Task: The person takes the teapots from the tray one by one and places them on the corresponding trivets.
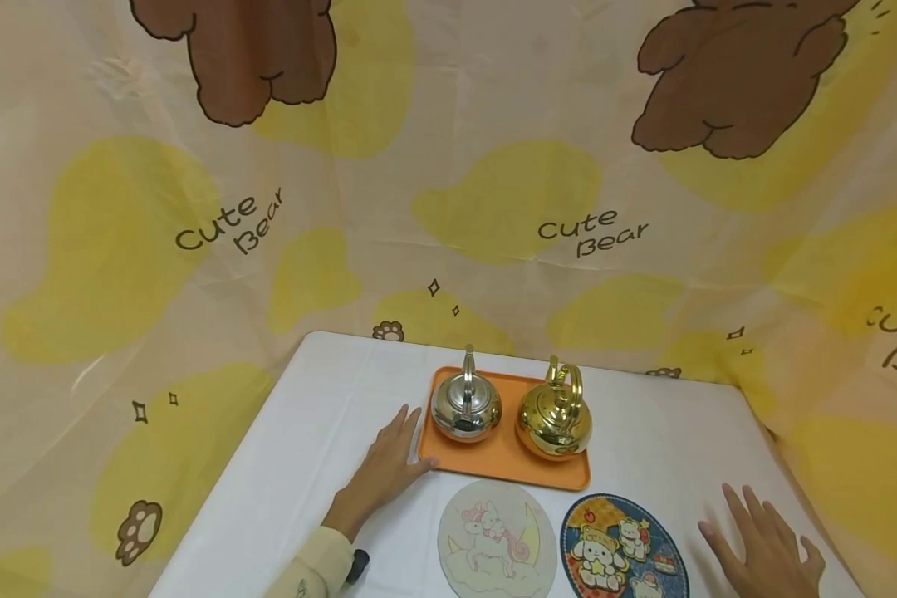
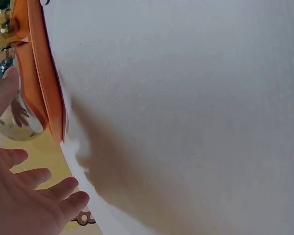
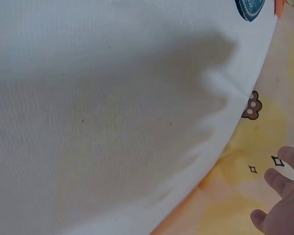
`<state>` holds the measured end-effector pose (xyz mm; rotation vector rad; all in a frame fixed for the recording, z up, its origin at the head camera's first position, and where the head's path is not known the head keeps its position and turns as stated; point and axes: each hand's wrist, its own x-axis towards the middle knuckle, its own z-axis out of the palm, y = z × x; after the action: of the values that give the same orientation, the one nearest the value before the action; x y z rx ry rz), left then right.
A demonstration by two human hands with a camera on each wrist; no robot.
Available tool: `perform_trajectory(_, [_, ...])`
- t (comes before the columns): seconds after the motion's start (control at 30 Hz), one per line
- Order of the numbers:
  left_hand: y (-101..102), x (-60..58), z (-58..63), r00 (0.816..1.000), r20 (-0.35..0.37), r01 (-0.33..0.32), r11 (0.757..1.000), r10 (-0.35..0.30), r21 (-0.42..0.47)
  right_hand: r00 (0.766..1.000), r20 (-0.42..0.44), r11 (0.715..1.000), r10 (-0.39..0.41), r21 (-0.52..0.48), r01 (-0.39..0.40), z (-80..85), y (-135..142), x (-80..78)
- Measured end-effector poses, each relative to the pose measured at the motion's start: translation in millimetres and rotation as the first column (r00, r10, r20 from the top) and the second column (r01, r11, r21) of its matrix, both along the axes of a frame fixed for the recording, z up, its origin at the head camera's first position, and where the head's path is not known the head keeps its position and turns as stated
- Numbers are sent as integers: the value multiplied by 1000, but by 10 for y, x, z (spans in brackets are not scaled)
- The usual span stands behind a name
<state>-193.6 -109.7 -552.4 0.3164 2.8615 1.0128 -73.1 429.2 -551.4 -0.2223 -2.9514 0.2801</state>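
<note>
An orange tray (image 1: 486, 465) lies toward the back of the white table, carrying a silver teapot (image 1: 467, 409) on its left and a gold teapot (image 1: 555, 425) on its right. Beside the tray's left edge is my left hand (image 1: 389, 458), its fingers spread and the thumb reaching the front left corner. In the left wrist view that hand (image 2: 29, 196) shows open fingers near the silver teapot (image 2: 24, 115). My right hand (image 1: 770, 548) is spread over the right side of the table, holding nothing. Its fingertips (image 3: 277, 178) show at the edge of the right wrist view.
Two round mats lie in front of the tray: a pale one with a unicorn drawing (image 1: 493, 540) and a dark blue one with cartoon animals (image 1: 620, 552). A patterned bear curtain (image 1: 493, 199) hangs behind the white table (image 1: 299, 415).
</note>
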Motion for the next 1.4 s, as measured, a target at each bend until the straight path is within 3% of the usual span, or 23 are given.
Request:
perform_trajectory(0.5, [46, -22, -106, 998, 3, 57, 996, -57, -71, 999, 31, 1000, -9, -24, 10, 72, -52, -16])
perform_trajectory(0.67, [63, -17, -101, 998, 15, 57, 994, -56, -89, 999, -30, 996, 39, -76, -41, 151, -105, -60])
perform_trajectory(0.87, [70, -28, -122, 998, 30, 56, 997, -54, -59, 982, -169, 953, 86, -273, -130, 238, -184, -57])
perform_trajectory(1.1, [70, -33, -128, 998, 48, 55, 997, -52, -56, 978, -207, 950, -21, -308, -45, 373, -354, -30])
perform_trajectory(1.4, [81, -24, -124, 997, 52, 55, 997, -51, -62, 979, -193, 891, -71, -452, -25, 528, -564, -22])
